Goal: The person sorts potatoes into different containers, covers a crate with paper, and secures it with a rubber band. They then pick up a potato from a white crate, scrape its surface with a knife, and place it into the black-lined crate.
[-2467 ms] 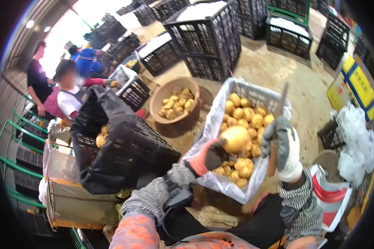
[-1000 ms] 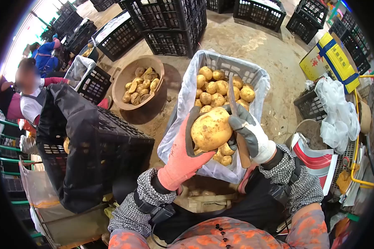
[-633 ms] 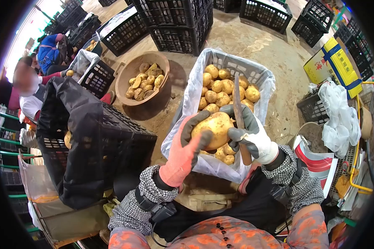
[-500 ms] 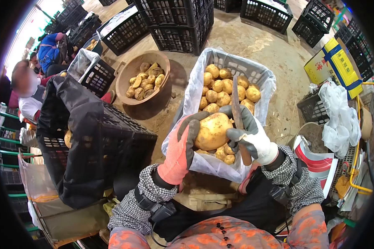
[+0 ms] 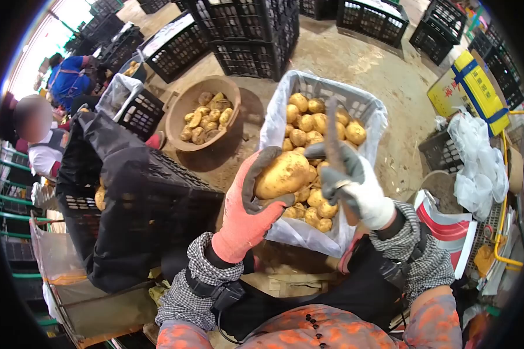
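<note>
A large yellow potato [image 5: 283, 174] sits in the grip of my left hand [image 5: 249, 205], which wears a pink and grey glove. My right hand [image 5: 358, 189], gloved in white and grey, is closed round a knife [image 5: 333, 131] with a dark, rusty-looking blade pointing away from me. The knife is blurred and apart from the potato. Below both hands stands a crate [image 5: 377, 116] lined with white plastic, holding several smaller potatoes [image 5: 320, 122].
A brown basin [image 5: 232, 93] of potatoes stands beyond the crate to the left. Nearer left is a black crate draped in dark cloth [image 5: 128, 192]. Stacked black crates [image 5: 247, 35] rise behind. Plastic bags [image 5: 474, 163] and a yellow box [image 5: 471, 87] are at right. Another person [image 5: 43, 154] sits at far left.
My right hand has moved off the potato, and the knife with it. My left hand has turned the potato and shifted it slightly left.
</note>
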`<state>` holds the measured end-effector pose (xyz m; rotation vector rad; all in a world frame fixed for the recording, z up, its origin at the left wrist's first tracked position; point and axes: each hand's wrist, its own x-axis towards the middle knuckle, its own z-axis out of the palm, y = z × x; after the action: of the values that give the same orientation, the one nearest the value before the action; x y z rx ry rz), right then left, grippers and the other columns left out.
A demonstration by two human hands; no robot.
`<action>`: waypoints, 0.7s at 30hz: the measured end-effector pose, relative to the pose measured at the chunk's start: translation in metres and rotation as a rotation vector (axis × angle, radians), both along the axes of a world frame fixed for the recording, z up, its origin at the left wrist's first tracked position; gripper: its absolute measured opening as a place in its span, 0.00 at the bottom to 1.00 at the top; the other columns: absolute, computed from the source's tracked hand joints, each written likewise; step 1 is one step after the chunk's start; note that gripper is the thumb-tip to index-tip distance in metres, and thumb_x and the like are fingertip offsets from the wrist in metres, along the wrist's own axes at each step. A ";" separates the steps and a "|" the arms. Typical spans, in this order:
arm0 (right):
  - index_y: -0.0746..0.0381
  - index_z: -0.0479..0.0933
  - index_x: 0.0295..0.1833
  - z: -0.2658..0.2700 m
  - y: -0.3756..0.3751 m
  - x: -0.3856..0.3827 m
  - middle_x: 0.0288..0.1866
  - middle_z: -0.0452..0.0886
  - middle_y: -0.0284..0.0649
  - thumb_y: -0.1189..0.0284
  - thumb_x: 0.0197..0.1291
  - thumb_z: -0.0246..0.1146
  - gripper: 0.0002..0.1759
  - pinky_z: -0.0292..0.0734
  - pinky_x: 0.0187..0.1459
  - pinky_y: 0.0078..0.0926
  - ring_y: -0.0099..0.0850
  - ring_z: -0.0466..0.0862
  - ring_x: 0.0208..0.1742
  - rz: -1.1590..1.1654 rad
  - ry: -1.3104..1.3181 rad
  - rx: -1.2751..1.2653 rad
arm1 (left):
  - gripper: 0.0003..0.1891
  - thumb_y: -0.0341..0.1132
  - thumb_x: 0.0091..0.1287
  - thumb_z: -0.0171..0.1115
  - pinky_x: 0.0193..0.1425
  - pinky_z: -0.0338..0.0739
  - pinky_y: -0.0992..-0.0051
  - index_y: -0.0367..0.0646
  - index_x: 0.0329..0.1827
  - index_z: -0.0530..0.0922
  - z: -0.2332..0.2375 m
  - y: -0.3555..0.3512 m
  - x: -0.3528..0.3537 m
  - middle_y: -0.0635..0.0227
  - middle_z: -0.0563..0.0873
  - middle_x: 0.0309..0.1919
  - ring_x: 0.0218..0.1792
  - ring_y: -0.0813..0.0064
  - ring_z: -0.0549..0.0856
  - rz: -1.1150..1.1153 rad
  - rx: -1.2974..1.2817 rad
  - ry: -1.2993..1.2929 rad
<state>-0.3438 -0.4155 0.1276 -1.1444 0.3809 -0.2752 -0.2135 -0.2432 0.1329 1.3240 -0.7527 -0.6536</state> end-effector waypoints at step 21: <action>0.70 0.71 0.55 0.028 -0.051 -0.027 0.35 0.78 0.40 0.50 0.70 0.51 0.30 0.71 0.25 0.19 0.19 0.72 0.22 -0.219 -0.061 -0.199 | 0.32 0.50 0.73 0.49 0.58 0.77 0.62 0.37 0.73 0.60 0.006 0.043 0.081 0.53 0.72 0.66 0.59 0.60 0.77 0.227 -0.393 0.433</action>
<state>-0.3709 -0.4660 0.1554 -1.2877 0.4328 -0.5490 -0.1327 -0.2005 0.1386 0.8492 -0.3461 -0.5492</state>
